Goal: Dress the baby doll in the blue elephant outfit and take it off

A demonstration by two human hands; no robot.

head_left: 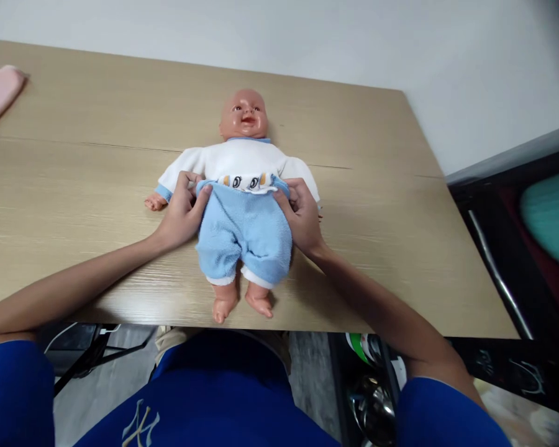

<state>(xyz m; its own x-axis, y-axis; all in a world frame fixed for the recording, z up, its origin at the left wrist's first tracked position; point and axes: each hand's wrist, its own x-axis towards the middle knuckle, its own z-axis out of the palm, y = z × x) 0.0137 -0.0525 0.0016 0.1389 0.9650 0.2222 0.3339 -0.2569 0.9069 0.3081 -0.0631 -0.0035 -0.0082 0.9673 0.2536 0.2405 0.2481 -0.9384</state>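
A baby doll [245, 118] lies on its back on the wooden table, its head away from me and its bare feet near the front edge. It wears a white top [242, 158] with blue collar and cuffs, and printed eyes at the belly. Light blue doll pants [245, 230] cover its hips and legs. My left hand [184, 205] pinches the waistband at its left end, thumb on top. At the other end, my right hand [302, 211] grips the waistband the same way. The fingertips under the fabric are partly hidden.
A pink cloth [0, 93] lies at the table's far left. The wooden table [382, 248] meets a white wall at the back. To the right stands a dark frame with a teal rounded item [552, 214]. Below the front edge, a metal pot-like object [375, 403] is partly visible.
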